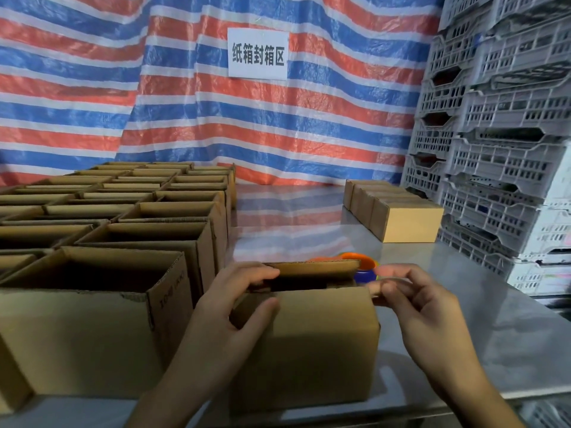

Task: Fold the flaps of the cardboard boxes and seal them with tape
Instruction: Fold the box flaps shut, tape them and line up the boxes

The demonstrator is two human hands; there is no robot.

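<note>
The small cardboard box [309, 344] is lying with its long axis running 9 to 3 o'clock between both hands, and its far flap [315, 268] at 12 o'clock is leaning in over a dark gap. The left hand [238, 304] is gripping the 9 o'clock end, fingers curling over the far flap and thumb pressing the near flap [321, 304]. The right hand [414, 307] is bunching its fingertips at the 3 o'clock corner, too blurred to tell whether they are pinching cardboard.

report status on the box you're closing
Left hand grips box, fingers on far flap. Right hand pinches box's right top corner. Flaps part-folded, untaped. Orange-blue object behind box.
</note>
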